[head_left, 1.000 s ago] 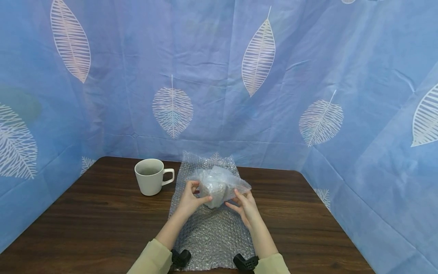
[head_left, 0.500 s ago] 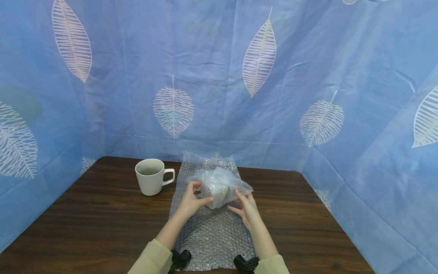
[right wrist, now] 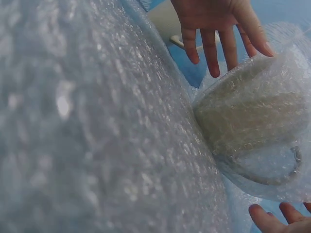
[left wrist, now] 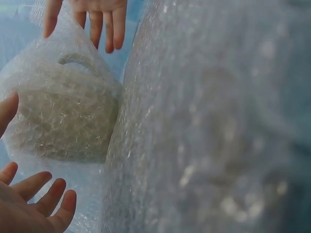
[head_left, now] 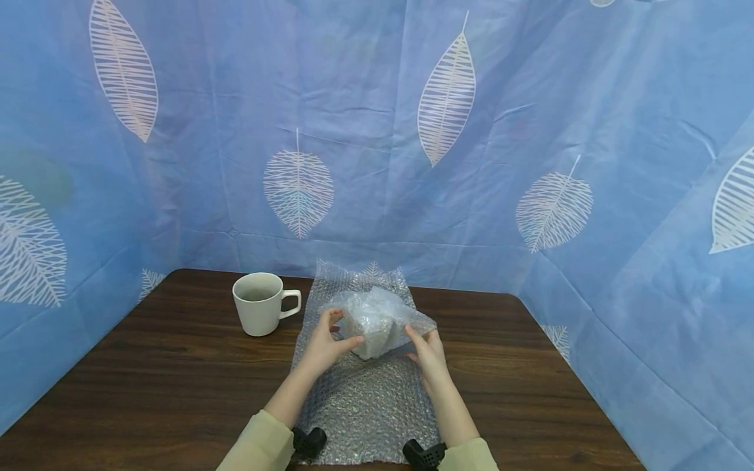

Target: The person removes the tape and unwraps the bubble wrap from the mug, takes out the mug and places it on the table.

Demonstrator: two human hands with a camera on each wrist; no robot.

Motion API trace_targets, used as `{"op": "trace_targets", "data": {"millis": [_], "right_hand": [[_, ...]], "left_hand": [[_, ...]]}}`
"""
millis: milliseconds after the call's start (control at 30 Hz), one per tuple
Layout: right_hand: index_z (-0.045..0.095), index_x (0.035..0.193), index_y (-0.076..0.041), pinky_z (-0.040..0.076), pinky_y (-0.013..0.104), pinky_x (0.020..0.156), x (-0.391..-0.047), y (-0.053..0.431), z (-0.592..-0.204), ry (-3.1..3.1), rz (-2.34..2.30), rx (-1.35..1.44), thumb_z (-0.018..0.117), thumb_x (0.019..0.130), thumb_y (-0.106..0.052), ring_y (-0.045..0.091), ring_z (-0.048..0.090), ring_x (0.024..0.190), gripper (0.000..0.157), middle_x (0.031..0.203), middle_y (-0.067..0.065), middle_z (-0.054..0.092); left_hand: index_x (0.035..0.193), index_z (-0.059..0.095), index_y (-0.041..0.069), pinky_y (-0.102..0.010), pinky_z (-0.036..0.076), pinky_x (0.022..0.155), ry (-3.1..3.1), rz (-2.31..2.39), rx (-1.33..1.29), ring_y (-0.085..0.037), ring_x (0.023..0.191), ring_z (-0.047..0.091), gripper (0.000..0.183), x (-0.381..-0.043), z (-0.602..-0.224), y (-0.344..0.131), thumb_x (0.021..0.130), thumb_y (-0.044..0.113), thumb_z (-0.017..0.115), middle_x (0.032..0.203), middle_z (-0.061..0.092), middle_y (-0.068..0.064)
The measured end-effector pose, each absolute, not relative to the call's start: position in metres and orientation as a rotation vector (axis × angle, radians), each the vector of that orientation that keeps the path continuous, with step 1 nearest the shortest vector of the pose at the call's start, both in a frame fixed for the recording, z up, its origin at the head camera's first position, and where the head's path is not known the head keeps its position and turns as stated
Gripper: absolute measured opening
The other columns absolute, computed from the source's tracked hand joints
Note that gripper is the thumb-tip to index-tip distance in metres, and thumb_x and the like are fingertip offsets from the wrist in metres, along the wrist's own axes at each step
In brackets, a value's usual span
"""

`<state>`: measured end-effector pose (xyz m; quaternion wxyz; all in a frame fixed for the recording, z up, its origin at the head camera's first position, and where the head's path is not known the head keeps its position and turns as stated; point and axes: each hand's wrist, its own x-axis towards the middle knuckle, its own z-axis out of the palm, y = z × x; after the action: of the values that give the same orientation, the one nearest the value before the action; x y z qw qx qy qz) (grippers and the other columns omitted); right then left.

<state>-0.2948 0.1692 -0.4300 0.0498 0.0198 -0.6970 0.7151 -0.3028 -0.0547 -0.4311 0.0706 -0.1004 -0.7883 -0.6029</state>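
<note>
A cup-like piece with a loop handle, a mug by its shape, sits wrapped in bubble wrap [head_left: 377, 320] on a larger bubble wrap sheet [head_left: 368, 405]. Through the clear layers its handle [right wrist: 272, 180] shows. My left hand [head_left: 321, 343] is at the bundle's left side, fingers spread, its thumb touching or very near the wrap. At the right side is my right hand [head_left: 431, 360], one digit at the wrap's pointed loose corner. In the left wrist view the right hand's fingers [left wrist: 118, 29] hang straight, and the left hand's fingers [left wrist: 51, 198] are apart from the wrapped piece.
An unwrapped white mug [head_left: 257, 314] stands to the left of the sheet, handle toward it. All rests on a dark wooden table [head_left: 177, 386]. Blue cloth with leaf prints [head_left: 365, 196] hangs around the table's back and sides.
My left hand has shifted slightly left, its thumb drawing back a little. A lower finger of my right hand has moved right, away from the bundle. The wrapped piece stays nearly in place.
</note>
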Motion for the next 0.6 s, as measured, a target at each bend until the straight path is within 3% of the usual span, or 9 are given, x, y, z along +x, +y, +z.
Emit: {"op": "trace_targets", "data": {"millis": [200, 433, 600], "right_hand": [[0.021, 0.148, -0.002, 0.035, 0.056, 0.098, -0.294, 0.170, -0.422, -2.127, 2.029, 0.016, 0.056, 0.098, -0.029, 0.040, 0.039, 0.122, 0.066, 0.145, 0.023, 0.028], [0.024, 0.148, -0.001, 0.024, 0.057, 0.106, -0.294, 0.172, -0.417, -2.104, 1.889, 0.094, 0.056, 0.098, -0.023, 0.041, 0.025, 0.135, 0.063, 0.148, 0.023, 0.026], [0.029, 0.147, -0.005, 0.022, 0.058, 0.107, -0.294, 0.172, -0.412, -2.178, 1.709, 0.153, 0.058, 0.098, -0.021, 0.036, 0.018, 0.140, 0.059, 0.149, 0.017, 0.027]], "left_hand": [[0.142, 0.036, 0.010, -0.052, 0.047, 0.085, -2.361, -1.763, -0.285, -0.039, 0.121, 0.045, 0.082, -0.302, -0.430, -0.057, 0.078, 0.036, 0.081, 0.140, 0.044, -0.017], [0.142, 0.040, 0.012, -0.055, 0.044, 0.087, -2.335, -1.725, -0.259, -0.039, 0.124, 0.041, 0.083, -0.301, -0.429, -0.058, 0.076, 0.039, 0.082, 0.143, 0.037, -0.015], [0.147, 0.036, 0.011, -0.063, 0.032, 0.099, -2.342, -1.660, -0.297, -0.041, 0.136, 0.026, 0.089, -0.304, -0.430, -0.059, 0.076, 0.036, 0.082, 0.153, 0.024, -0.016]]}}
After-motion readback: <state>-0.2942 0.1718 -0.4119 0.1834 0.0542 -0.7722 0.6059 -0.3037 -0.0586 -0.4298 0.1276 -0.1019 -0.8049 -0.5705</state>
